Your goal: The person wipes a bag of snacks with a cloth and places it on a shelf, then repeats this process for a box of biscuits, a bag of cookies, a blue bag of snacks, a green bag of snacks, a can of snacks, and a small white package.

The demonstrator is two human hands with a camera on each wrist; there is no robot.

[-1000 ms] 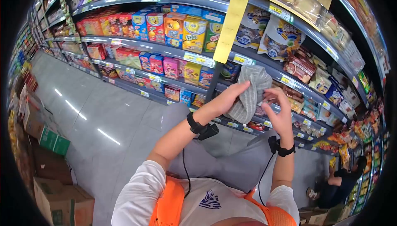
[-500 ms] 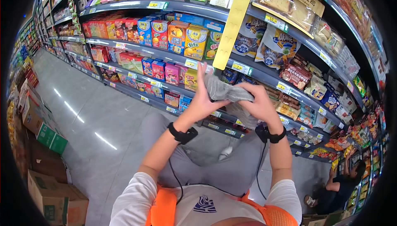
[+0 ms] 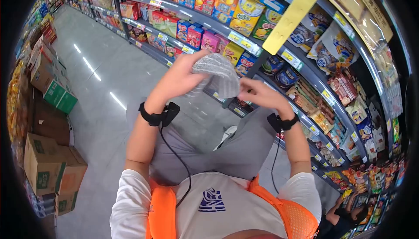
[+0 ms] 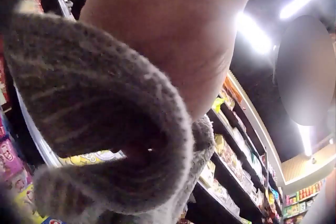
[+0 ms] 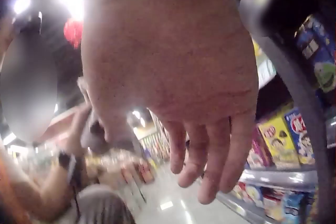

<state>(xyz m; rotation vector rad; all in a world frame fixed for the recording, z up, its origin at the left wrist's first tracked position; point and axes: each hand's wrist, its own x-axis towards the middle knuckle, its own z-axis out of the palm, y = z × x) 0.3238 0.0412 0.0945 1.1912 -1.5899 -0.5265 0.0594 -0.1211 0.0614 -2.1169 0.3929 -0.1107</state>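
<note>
A grey knit cloth [image 3: 218, 75] with pale stripes is raised in front of the snack shelves in the head view. My left hand [image 3: 180, 79] grips its left side, the thumb lying across the fabric and the other fingers hidden by it. In the left wrist view the knit cloth [image 4: 94, 92] curves into a loop with a thick edge. Just right of the cloth is my right hand [image 3: 264, 95], its fingertips close to the hanging edge. Seen from the right wrist, that hand [image 5: 173, 71] has its four fingers loosely extended, with nothing between them.
Shelves of boxed snacks [image 3: 246, 16] run along the front, with a yellow strip [image 3: 297, 14] down a post. Bagged goods [image 3: 336, 51] fill the right side. Cardboard boxes [image 3: 43, 162] stand on the floor at left. Another person [image 3: 345, 217] is low at far right.
Both hands and the cloth have moved left, and the head view has turned. The right hand, which held the cloth half a second ago, is now at its edge with fingers loosened.
</note>
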